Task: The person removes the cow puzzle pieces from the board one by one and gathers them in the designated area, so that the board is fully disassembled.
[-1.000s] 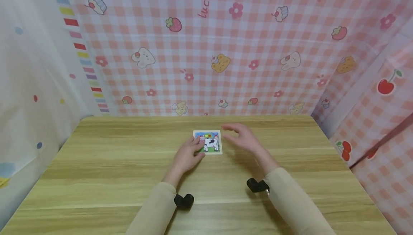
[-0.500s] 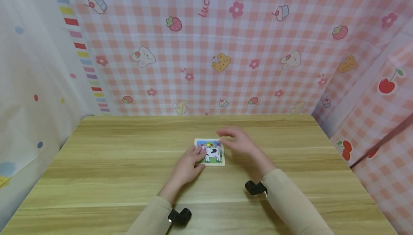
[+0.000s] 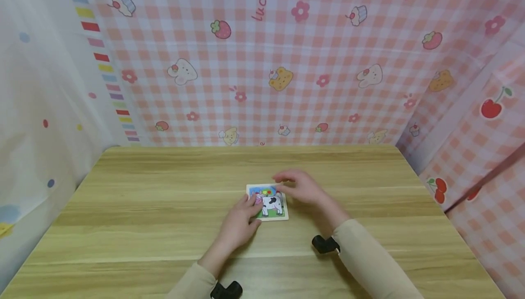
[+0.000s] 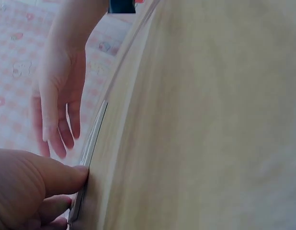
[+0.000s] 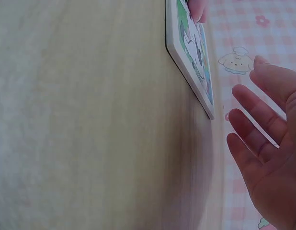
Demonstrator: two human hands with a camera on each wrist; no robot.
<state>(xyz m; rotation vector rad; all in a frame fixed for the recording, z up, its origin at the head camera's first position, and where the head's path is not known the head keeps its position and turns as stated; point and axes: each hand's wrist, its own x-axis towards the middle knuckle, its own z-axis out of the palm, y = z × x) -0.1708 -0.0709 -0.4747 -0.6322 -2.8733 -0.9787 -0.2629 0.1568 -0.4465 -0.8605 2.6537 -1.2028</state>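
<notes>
A small square cow puzzle board (image 3: pixel 271 204) lies flat on the table, with a pale frame around its bright picture. My left hand (image 3: pixel 239 224) grips its near left corner, with fingers over the cow's head and left edge and the thumb at the front edge. In the left wrist view, the left thumb (image 4: pixel 66 179) presses against the board's thin side. My right hand (image 3: pixel 301 187) is at the far right corner, fingers loosely bent; the right wrist view shows the palm (image 5: pixel 277 177) with spread fingers, holding nothing and apart from the board.
The wood-grain table (image 3: pixel 143 217) extends around both hands. Behind it hangs a pink checked cloth (image 3: pixel 246 62), with more cloth on the left and right sides. Each wrist carries a black camera mount (image 3: pixel 324 244).
My left hand has pulled the puzzle board toward the near side of the table. My right hand has come slightly nearer too, its fingertips now close to the board's far right corner.
</notes>
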